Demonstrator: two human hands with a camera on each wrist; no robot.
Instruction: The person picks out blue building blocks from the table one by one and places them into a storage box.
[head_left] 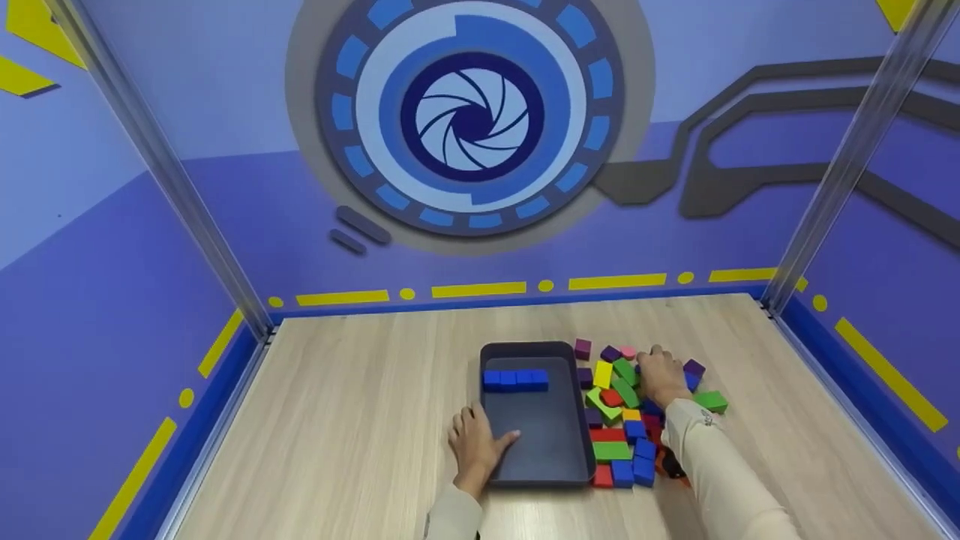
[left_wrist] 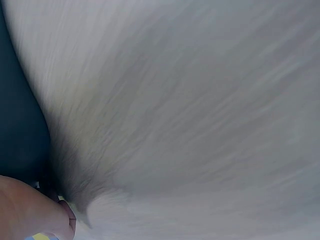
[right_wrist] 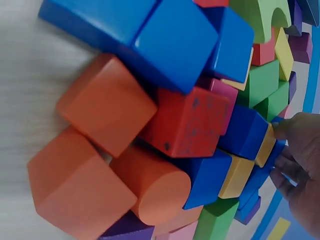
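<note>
Picking out blocks (head_left: 612, 450), looks like
Left hand (head_left: 472, 441) wide over left edge of tray (head_left: 541, 427), can't tell if right hand (head_left: 661, 376) grips one; clean pinch next, imo

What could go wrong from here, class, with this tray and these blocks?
The right hand is among crowded blocks, so lifting one might knock its neighbours.
The left hand is at the tray's edge; a push might shift it and disturb the blue row inside.
</note>
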